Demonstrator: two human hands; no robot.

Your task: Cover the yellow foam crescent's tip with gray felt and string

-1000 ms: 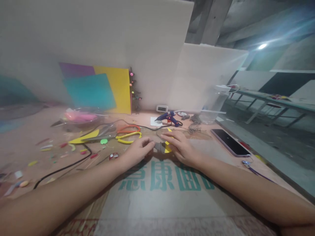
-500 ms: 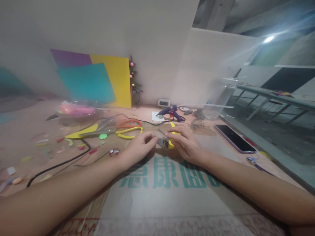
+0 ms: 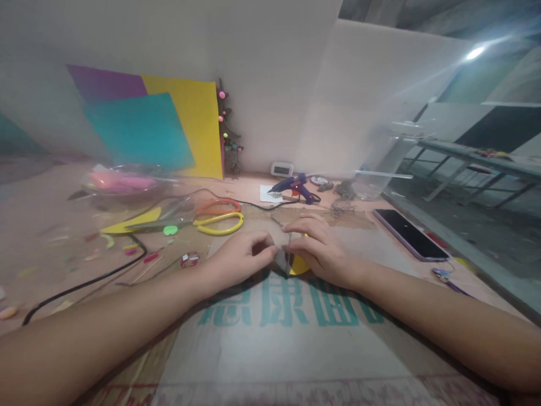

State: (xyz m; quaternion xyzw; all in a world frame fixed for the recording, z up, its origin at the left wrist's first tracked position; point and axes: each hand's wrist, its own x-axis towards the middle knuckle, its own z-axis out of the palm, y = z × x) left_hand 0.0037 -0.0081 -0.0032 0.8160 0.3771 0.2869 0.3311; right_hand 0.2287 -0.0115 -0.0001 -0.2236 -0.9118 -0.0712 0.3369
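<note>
My left hand [image 3: 245,256] has thumb and forefinger pinched on the edge of a small dark grey piece [image 3: 282,259], whose kind I cannot make out. Curled over a yellow piece [image 3: 299,266], perhaps paper or foam, my right hand [image 3: 323,248] grips it from the other side. The grey and yellow pieces touch between my hands, just above a sheet with green printed characters [image 3: 283,310]. My right fingers hide part of the yellow piece. Left of my hands lie scissors [image 3: 220,224] with orange and yellow handles.
A blue glue gun [image 3: 293,185] rests at the back beside a small white digital clock [image 3: 282,169]. At the right lies a phone [image 3: 409,234] near a clear container [image 3: 369,183]. A black cord [image 3: 84,290] and coloured scraps are at the left. Coloured sheets [image 3: 139,127] lean on the wall.
The grey and yellow pieces have been turned and lowered slightly towards me, showing more of a rounded yellow edge. Both hands keep their hold. The camera view has shifted a little.
</note>
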